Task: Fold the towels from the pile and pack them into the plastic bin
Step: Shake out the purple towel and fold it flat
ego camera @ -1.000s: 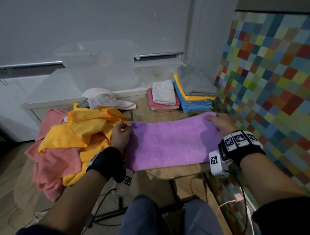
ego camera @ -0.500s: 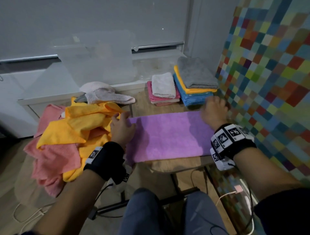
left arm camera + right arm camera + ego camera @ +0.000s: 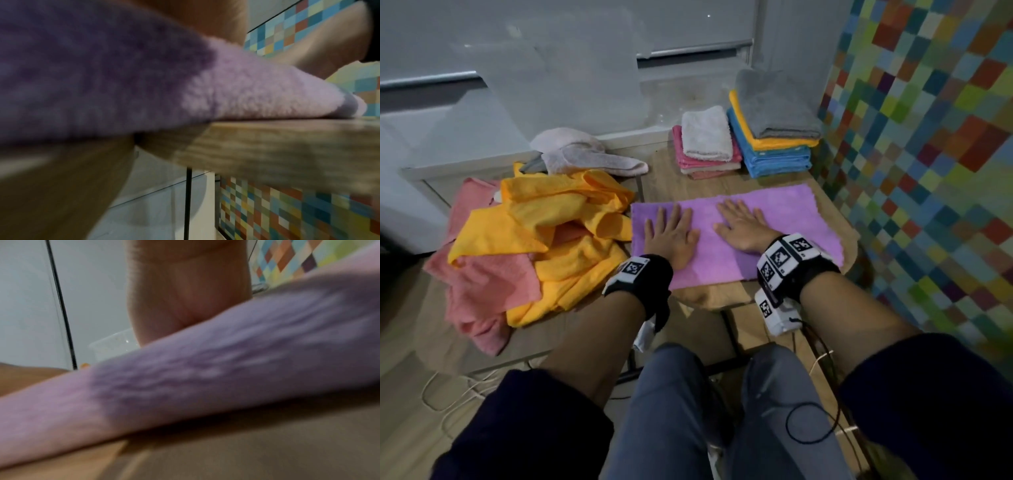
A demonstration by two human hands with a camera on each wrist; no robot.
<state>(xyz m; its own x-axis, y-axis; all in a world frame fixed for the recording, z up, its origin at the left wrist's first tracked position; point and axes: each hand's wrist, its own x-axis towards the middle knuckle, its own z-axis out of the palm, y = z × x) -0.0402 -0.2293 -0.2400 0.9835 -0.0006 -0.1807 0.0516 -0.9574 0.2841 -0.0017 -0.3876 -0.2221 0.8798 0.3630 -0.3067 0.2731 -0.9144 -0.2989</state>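
I see both grips spread flat, left hand (image 3: 671, 236) and right hand (image 3: 743, 229), pressing the purple towel (image 3: 784, 219); its near edge overhangs the bench (image 3: 722, 294).

A purple towel (image 3: 739, 233), folded into a long flat strip, lies across the table's (image 3: 722, 298) near edge. The unfolded yellow and pink pile (image 3: 530, 236) sits at its left. 2 folded stacks (image 3: 746, 137) stand along the far edge.
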